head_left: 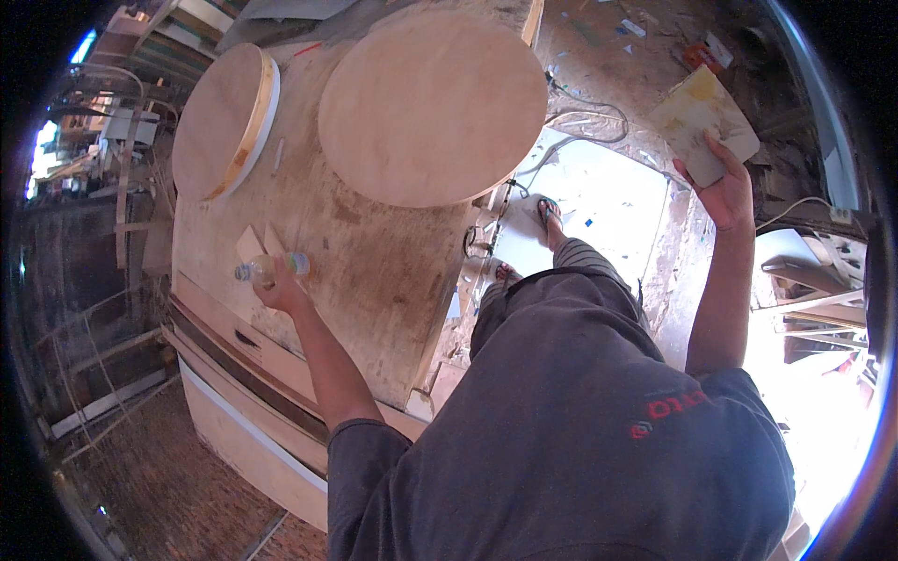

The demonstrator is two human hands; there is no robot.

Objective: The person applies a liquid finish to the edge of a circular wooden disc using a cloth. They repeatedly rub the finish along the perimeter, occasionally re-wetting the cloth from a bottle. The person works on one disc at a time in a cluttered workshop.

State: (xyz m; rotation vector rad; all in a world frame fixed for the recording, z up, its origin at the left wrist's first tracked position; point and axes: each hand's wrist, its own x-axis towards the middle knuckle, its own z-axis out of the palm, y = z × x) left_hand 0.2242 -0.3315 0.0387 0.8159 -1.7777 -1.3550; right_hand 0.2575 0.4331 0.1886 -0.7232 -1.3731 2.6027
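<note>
My left hand point(278, 288) is closed round a clear plastic bottle point(254, 272), which lies sideways over the wooden worktable point(374, 271). Two small pale wood pieces point(250, 245) show just beyond those fingers. Out to the right, my right hand point(728, 196) grips the near edge of a thin, flat pale board point(706, 114) with yellowish stains. A large round wooden disc point(430, 107) rests at the far part of the table, overhanging its right edge. To its left sits a second round disc point(217, 122), thicker, with a white band along its rim.
Long curved boards point(253, 346) line the table's near left side. A white sheet point(599, 192) lies on the littered floor under my feet, with a cable point(599, 114) beside it. Wood offcuts point(814, 280) are heaped at the right. Frames and racks stand at the far left.
</note>
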